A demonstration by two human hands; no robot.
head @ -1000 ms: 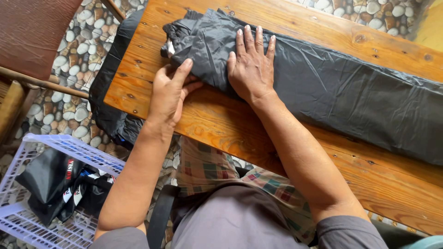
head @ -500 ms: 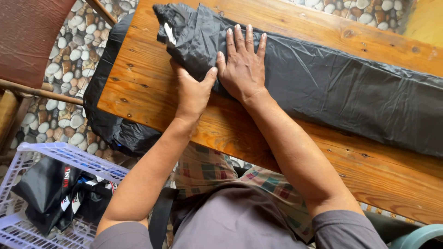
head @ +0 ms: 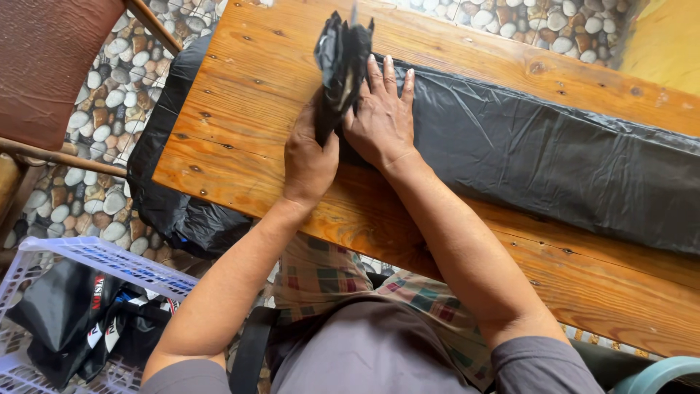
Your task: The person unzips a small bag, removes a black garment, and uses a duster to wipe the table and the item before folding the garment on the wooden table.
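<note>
Hands work a long black plastic sheet [head: 554, 157] on the wooden bench [head: 240, 117]. Left hand [head: 310, 157] clasps its folded end [head: 339, 62] upright at twelve o'clock; right hand [head: 379, 120] lies flat, fingers spread. Pressing firmly there should keep folds tight.

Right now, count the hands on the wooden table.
2: the left hand lifts the folded end of the black plastic sheet; the right hand presses flat on it beside the fold.

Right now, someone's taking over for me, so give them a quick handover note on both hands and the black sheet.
Left hand: grips the folded end of the black sheet, stood on edge.
Right hand: flat on the sheet beside the fold, fingers spread.
Sheet: lies long across the wooden table.
Done: one end folded.
Left: the long flat stretch to the right is unfolded.
</note>
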